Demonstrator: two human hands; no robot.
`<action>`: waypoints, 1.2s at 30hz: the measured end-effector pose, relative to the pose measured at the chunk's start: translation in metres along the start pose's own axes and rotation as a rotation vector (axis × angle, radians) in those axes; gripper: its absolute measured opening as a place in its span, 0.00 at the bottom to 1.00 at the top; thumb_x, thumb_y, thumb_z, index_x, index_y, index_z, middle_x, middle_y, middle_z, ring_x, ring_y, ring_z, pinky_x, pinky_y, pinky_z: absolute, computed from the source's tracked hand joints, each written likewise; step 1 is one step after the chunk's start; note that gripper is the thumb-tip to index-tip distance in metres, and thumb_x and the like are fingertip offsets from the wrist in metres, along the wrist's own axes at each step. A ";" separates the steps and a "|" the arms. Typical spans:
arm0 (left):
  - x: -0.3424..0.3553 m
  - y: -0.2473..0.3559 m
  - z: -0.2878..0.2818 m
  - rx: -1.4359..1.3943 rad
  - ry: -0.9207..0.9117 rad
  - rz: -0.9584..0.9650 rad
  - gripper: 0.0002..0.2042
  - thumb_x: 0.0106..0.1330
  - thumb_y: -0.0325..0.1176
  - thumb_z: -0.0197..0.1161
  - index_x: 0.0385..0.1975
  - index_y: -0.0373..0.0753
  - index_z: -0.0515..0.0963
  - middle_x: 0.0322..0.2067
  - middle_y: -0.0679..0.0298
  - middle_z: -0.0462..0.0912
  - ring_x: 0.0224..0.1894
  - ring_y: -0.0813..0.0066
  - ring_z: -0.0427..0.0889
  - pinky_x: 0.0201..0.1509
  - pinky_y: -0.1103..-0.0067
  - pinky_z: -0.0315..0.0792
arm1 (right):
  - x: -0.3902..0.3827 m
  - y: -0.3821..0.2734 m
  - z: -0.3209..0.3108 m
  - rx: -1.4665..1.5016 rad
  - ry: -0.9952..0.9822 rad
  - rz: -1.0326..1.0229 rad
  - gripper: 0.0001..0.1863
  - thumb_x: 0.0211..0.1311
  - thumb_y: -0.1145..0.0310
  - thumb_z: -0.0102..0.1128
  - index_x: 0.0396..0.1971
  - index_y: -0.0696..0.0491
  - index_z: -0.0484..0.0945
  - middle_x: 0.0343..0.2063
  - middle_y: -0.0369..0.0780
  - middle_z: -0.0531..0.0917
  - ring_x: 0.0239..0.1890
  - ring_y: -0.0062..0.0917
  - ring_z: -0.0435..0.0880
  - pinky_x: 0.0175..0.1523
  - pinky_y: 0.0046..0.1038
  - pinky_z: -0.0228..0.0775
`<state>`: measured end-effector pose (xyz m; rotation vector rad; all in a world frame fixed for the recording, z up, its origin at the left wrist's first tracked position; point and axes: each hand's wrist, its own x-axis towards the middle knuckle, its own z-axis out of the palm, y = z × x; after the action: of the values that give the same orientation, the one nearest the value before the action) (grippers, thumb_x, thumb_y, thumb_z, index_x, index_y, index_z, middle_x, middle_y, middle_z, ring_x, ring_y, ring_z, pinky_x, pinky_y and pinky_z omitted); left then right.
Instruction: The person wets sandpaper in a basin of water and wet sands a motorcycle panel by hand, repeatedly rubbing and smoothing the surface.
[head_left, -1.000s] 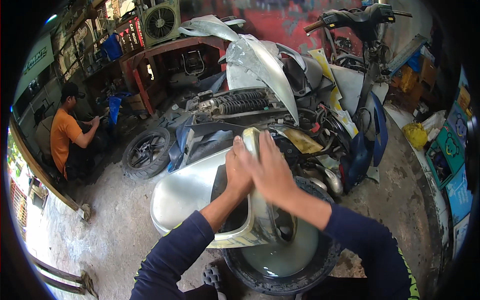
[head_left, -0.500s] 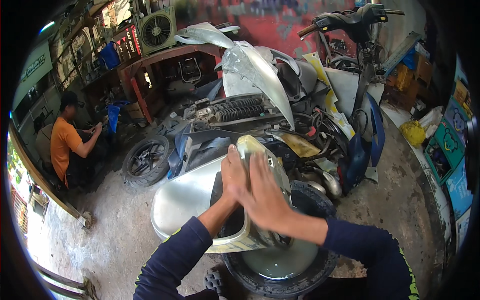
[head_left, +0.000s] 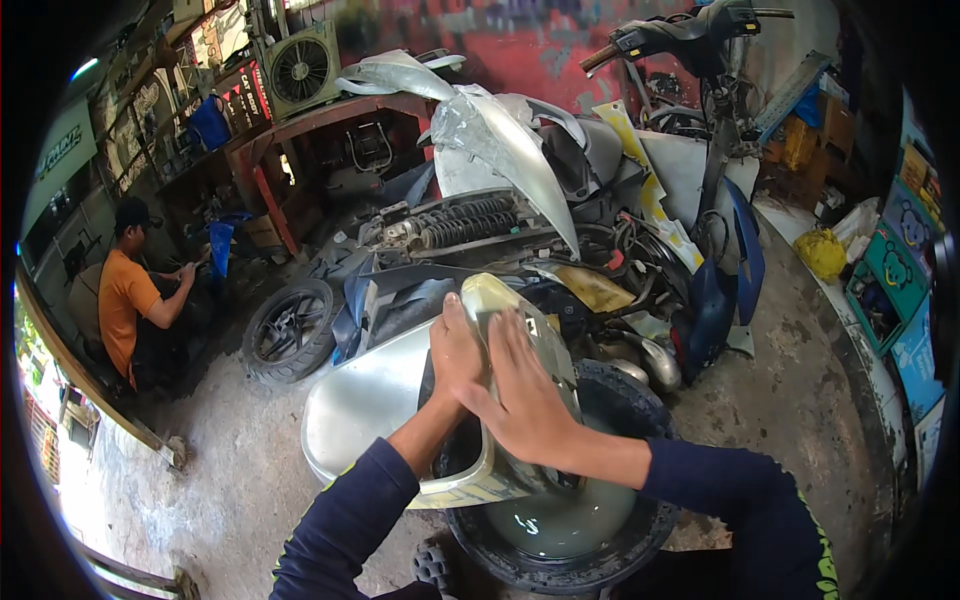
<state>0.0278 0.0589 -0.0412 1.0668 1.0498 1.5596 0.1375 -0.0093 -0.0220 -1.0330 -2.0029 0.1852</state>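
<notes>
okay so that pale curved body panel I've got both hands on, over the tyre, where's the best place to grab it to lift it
Probably by its two long side edges, coming from above, one hand per side. The cream panel lies lengthwise away from you over the tyre; its top is smooth and domed, so the left hand and right hand flat on it get no purchase. Curl the fingers under the rims.

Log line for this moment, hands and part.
left hand flat on pale scooter body panel | right hand flat on it | panel over tyre

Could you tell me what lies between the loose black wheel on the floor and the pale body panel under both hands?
In the head view, a silver curved fairing panel lies between the loose black wheel and the pale body panel.
</notes>
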 end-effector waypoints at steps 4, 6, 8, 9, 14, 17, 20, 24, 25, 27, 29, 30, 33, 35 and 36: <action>-0.019 0.013 0.018 -0.001 0.033 0.028 0.29 0.82 0.48 0.39 0.34 0.28 0.79 0.28 0.61 0.82 0.29 0.74 0.75 0.38 0.72 0.72 | 0.014 0.013 -0.015 0.017 -0.038 0.136 0.47 0.70 0.53 0.53 0.69 0.79 0.47 0.70 0.73 0.50 0.74 0.68 0.47 0.79 0.52 0.39; -0.009 0.013 0.009 -0.081 -0.038 0.006 0.29 0.82 0.48 0.39 0.37 0.28 0.80 0.29 0.60 0.83 0.30 0.73 0.76 0.40 0.71 0.72 | 0.019 0.013 -0.006 -0.012 -0.068 0.102 0.49 0.70 0.52 0.54 0.70 0.77 0.43 0.71 0.72 0.48 0.76 0.66 0.44 0.79 0.52 0.38; -0.009 0.016 0.009 0.061 0.043 0.025 0.30 0.82 0.49 0.38 0.36 0.28 0.80 0.28 0.59 0.83 0.30 0.71 0.76 0.40 0.70 0.72 | -0.018 0.013 -0.011 -0.092 -0.103 -0.003 0.52 0.71 0.46 0.52 0.71 0.77 0.42 0.71 0.72 0.46 0.76 0.65 0.44 0.79 0.53 0.38; -0.008 0.012 0.005 0.117 0.042 0.052 0.30 0.82 0.50 0.38 0.35 0.28 0.80 0.27 0.59 0.83 0.29 0.71 0.76 0.40 0.70 0.72 | -0.026 0.014 -0.015 -0.061 -0.138 -0.014 0.53 0.71 0.43 0.51 0.71 0.77 0.42 0.71 0.72 0.46 0.76 0.64 0.44 0.79 0.52 0.37; -0.008 0.007 0.009 -0.022 -0.073 0.046 0.32 0.82 0.51 0.37 0.33 0.27 0.80 0.28 0.55 0.83 0.30 0.69 0.77 0.41 0.70 0.72 | 0.023 0.016 -0.015 0.100 -0.068 0.161 0.57 0.71 0.36 0.47 0.71 0.77 0.42 0.72 0.71 0.46 0.76 0.65 0.43 0.79 0.51 0.35; -0.005 0.005 0.004 0.011 0.032 0.030 0.32 0.82 0.51 0.37 0.34 0.28 0.80 0.28 0.58 0.84 0.30 0.71 0.77 0.39 0.69 0.73 | -0.032 -0.004 -0.013 -0.035 -0.123 0.004 0.54 0.73 0.36 0.44 0.70 0.77 0.44 0.71 0.71 0.48 0.77 0.61 0.45 0.80 0.49 0.38; -0.005 -0.002 0.005 -0.003 -0.018 0.069 0.31 0.82 0.51 0.38 0.37 0.28 0.80 0.30 0.59 0.84 0.31 0.72 0.78 0.39 0.70 0.74 | -0.007 0.006 -0.015 -0.018 -0.063 -0.098 0.54 0.72 0.37 0.47 0.69 0.78 0.47 0.70 0.72 0.52 0.76 0.63 0.48 0.79 0.50 0.40; -0.002 0.000 -0.008 0.291 -0.167 0.338 0.31 0.82 0.53 0.37 0.38 0.28 0.79 0.33 0.57 0.84 0.33 0.71 0.79 0.41 0.71 0.74 | 0.017 0.002 -0.005 0.131 -0.002 0.048 0.58 0.69 0.33 0.48 0.69 0.79 0.47 0.69 0.74 0.51 0.75 0.66 0.47 0.78 0.54 0.39; -0.008 0.010 -0.001 0.137 -0.084 0.169 0.30 0.82 0.52 0.38 0.39 0.29 0.79 0.32 0.58 0.83 0.33 0.70 0.79 0.41 0.71 0.75 | -0.009 0.000 -0.005 0.062 -0.025 -0.014 0.55 0.71 0.35 0.47 0.68 0.78 0.49 0.69 0.74 0.52 0.75 0.65 0.49 0.78 0.52 0.41; -0.020 0.018 0.012 0.043 0.060 -0.020 0.28 0.82 0.51 0.40 0.42 0.30 0.79 0.33 0.57 0.83 0.36 0.70 0.80 0.45 0.71 0.76 | -0.029 -0.008 -0.014 -0.091 -0.039 -0.078 0.51 0.72 0.38 0.47 0.68 0.77 0.53 0.68 0.73 0.55 0.74 0.63 0.52 0.78 0.50 0.45; -0.017 0.000 0.000 0.024 -0.068 0.035 0.28 0.82 0.51 0.40 0.45 0.30 0.79 0.35 0.57 0.83 0.38 0.70 0.80 0.47 0.72 0.75 | 0.013 0.000 -0.008 -0.046 -0.003 -0.010 0.53 0.71 0.37 0.48 0.68 0.77 0.52 0.69 0.73 0.54 0.74 0.63 0.52 0.77 0.51 0.45; -0.008 -0.014 -0.008 0.007 -0.193 0.094 0.28 0.82 0.51 0.40 0.48 0.29 0.79 0.36 0.56 0.83 0.40 0.69 0.80 0.49 0.72 0.75 | 0.039 -0.002 -0.007 0.002 0.033 0.053 0.54 0.70 0.36 0.50 0.68 0.77 0.51 0.69 0.72 0.53 0.74 0.64 0.51 0.77 0.52 0.44; -0.008 -0.002 0.014 -0.121 -0.004 0.119 0.28 0.82 0.51 0.40 0.48 0.28 0.78 0.33 0.59 0.82 0.39 0.72 0.79 0.47 0.73 0.74 | 0.022 0.006 -0.006 0.020 0.004 0.037 0.53 0.67 0.38 0.55 0.67 0.76 0.55 0.68 0.71 0.56 0.74 0.63 0.54 0.78 0.50 0.45; -0.019 0.019 0.005 0.050 -0.002 -0.004 0.30 0.82 0.53 0.42 0.43 0.26 0.79 0.28 0.64 0.80 0.35 0.75 0.77 0.44 0.74 0.73 | -0.022 0.009 -0.020 -0.105 -0.025 -0.122 0.50 0.66 0.42 0.59 0.65 0.76 0.59 0.67 0.71 0.60 0.73 0.61 0.58 0.77 0.48 0.48; -0.019 0.011 -0.002 0.050 0.016 -0.002 0.30 0.82 0.53 0.42 0.43 0.26 0.79 0.28 0.64 0.80 0.35 0.75 0.77 0.44 0.74 0.73 | -0.038 0.011 -0.029 -0.095 -0.035 -0.133 0.50 0.66 0.42 0.59 0.65 0.76 0.59 0.67 0.71 0.60 0.73 0.61 0.58 0.77 0.48 0.48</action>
<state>0.0267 0.0382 -0.0338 1.0885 1.1055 1.5498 0.1766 -0.0366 -0.0325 -0.9566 -2.1214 0.0370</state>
